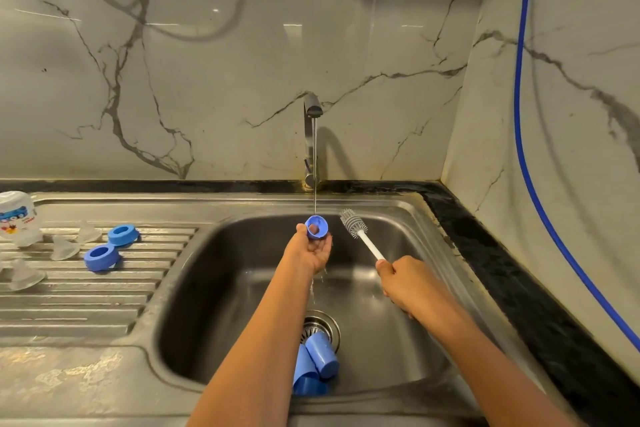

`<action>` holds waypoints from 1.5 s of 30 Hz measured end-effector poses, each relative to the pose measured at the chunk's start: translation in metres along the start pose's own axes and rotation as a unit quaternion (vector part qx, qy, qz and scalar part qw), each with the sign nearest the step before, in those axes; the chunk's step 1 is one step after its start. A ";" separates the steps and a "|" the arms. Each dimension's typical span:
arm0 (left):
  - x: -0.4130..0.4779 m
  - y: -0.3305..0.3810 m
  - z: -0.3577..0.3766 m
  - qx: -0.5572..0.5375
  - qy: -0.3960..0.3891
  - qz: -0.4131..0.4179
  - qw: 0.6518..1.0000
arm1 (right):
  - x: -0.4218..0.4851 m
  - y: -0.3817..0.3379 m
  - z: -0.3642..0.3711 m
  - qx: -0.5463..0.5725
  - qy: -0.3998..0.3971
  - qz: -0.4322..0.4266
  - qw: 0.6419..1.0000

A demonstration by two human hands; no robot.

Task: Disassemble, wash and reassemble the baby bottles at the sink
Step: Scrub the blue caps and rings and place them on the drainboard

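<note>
Nearest the body, on the floor of the stainless steel sink (214, 288), tall blue plastic bottle caps (320, 359) lie beside the drain strainer (317, 321). Further in, the left hand (308, 253) has its grip round a small round blue plastic bottle piece (317, 227), held under the thin water stream. The right hand (401, 279) has its grip closed on the white handle of a grey-bristled bottle brush (358, 230). Left, on the ribbed drainboard (86, 302), sit two blue plastic screw rings (101, 256), clear silicone teats (64, 248) and an upturned clear bottle (17, 218). Behind stands the steel tap (311, 135).
</note>
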State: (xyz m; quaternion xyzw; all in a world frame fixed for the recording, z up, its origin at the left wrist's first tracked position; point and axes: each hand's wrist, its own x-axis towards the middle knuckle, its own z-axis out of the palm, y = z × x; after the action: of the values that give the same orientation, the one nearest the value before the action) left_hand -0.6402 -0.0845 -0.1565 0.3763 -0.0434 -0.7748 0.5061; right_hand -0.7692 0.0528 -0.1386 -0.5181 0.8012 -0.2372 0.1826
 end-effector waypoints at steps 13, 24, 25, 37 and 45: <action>-0.009 -0.001 -0.005 -0.015 0.031 -0.040 0.999 | -0.005 -0.004 0.001 -0.013 -0.014 0.003 1.000; -0.017 0.006 -0.001 -0.074 0.014 -0.022 0.997 | -0.005 -0.004 -0.001 -0.033 -0.004 0.000 0.999; -0.019 0.005 0.000 -0.077 0.010 -0.012 0.997 | -0.005 -0.005 -0.001 -0.033 -0.004 0.001 0.999; -0.020 0.004 0.006 -0.125 -0.001 -0.015 0.992 | -0.008 -0.008 -0.006 -0.043 -0.006 0.003 0.999; -0.021 0.006 -0.001 -0.112 0.028 -0.033 0.993 | -0.009 -0.010 -0.007 -0.041 -0.013 0.015 0.999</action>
State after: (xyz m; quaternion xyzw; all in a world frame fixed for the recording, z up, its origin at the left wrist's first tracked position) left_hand -0.6314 -0.0699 -0.1431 0.3402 0.0702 -0.7805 0.5198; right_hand -0.7623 0.0590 -0.1269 -0.5158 0.8157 -0.1945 0.1753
